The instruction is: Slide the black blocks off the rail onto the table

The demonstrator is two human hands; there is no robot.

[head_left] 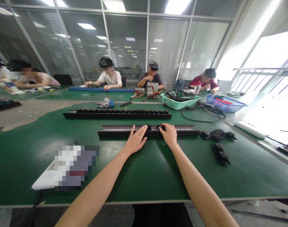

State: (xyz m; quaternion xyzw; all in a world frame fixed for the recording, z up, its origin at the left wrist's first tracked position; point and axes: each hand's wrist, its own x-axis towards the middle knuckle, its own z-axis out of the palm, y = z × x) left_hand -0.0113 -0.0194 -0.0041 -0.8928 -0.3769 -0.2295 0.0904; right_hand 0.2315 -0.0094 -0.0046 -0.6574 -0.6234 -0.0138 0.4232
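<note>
In front of me a long black channel-shaped rail [115,133] with a grey inner strip lies crosswise on the green table. My left hand [136,139] rests over its near edge, fingers stretched out flat. Its fingertips touch a small black module [148,126] sitting in the channel. A little to the right, my right hand [169,134] pinches another small black module [161,126] at the channel, partly hidden by the fingers. More such modules [217,135] lie in a loose group past the rail's right end, with a short row of them [221,154] nearer to me.
A second rail [117,116], filled with a row of black modules, lies farther back. Behind it are a glove [106,103], a green basket of cables [180,102] and a blue basket [225,104]. A white device [46,179] lies front left. Several people sit across the table.
</note>
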